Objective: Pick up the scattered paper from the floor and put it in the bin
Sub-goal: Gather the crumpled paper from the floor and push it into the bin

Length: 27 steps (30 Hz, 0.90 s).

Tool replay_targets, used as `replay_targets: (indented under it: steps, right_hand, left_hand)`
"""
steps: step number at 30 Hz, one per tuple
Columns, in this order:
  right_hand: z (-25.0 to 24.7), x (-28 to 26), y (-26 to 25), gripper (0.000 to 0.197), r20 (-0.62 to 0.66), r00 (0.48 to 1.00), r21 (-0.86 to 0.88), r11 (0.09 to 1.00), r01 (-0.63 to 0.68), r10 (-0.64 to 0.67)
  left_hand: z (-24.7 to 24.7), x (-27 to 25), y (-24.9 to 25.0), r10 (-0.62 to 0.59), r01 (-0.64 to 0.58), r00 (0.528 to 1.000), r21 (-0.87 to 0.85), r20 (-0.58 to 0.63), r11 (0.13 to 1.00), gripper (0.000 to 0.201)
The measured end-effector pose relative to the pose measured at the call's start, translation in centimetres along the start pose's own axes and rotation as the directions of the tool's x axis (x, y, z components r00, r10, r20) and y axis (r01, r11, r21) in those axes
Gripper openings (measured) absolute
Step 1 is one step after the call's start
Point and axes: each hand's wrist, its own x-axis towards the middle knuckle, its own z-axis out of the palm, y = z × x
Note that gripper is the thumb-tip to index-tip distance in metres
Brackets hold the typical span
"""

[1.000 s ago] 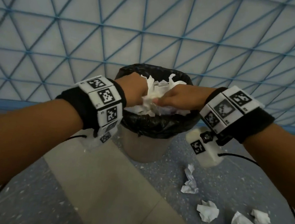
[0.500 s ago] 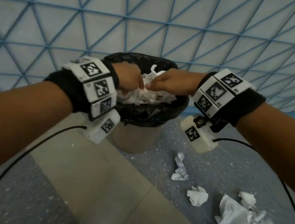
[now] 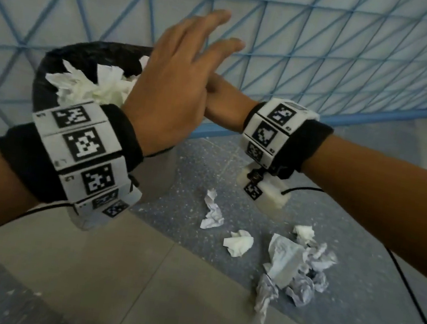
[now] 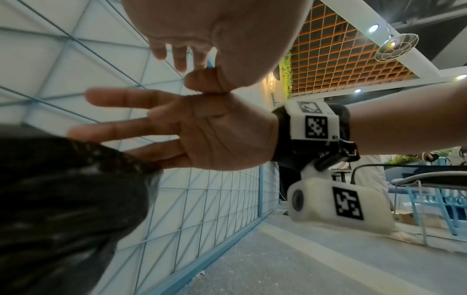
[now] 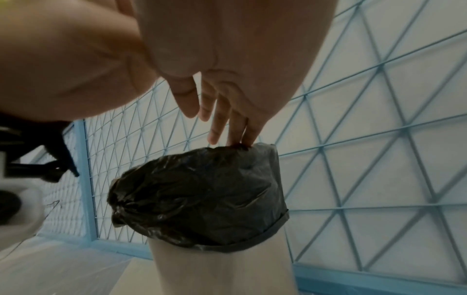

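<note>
Crumpled white paper scraps (image 3: 294,261): scattered on the speckled grey floor (image 3: 192,164), below and apart from both grips. Left hand (image 3: 167,92): fingers spread, holding nothing. Right hand (image 3: 223,102): fingers straight, empty, beside the left. Bin (image 3: 56,62): pale cylinder, glossy wrinkled black liner, crumpled paper (image 3: 94,84) heaped inside.

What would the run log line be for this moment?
left hand open, empty | right hand open, empty | paper in bin | crumpled paper on floor

Crumpled paper (image 3: 239,243), glossy plastic liner (image 5: 202,191)
</note>
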Motion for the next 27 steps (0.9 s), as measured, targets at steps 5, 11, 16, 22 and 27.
replay_targets:
  steps: [5,11,16,22,27]
  right_hand:
    - [0.8,-0.4,0.4,0.037,-0.09,0.996,0.042,0.999,0.019,-0.015]
    - [-0.5,-5.2,10.2,0.035,-0.319,0.931,0.089,0.984,-0.154,0.175]
    - [0.7,-14.1,20.9,0.04,-0.023,0.658,-0.435,0.585,-0.685,0.753]
    - [1.0,-21.3,24.8,0.083,0.075,0.345,-0.377,0.347,-0.859,0.936]
    - [2.0,-23.8,25.3,0.101,0.12,0.243,-0.312,0.269,-0.911,0.962]
  left_hand:
    - [0.3,0.2,1.2,-0.025,-0.03,0.977,-0.25,-0.214,0.968,0.058]
    - [6.9,-5.3,2.0,0.141,-0.111,0.988,-0.341,0.065,0.934,0.039]
    - [15.7,-10.3,2.7,0.003,0.153,0.589,-0.116,0.808,0.981,0.042]
    - [21.9,-12.3,5.7,-0.085,0.234,0.304,0.012,0.949,0.972,0.086]
    - [23.1,-14.2,6.5,-0.071,0.135,0.42,0.016,0.905,0.991,0.058]
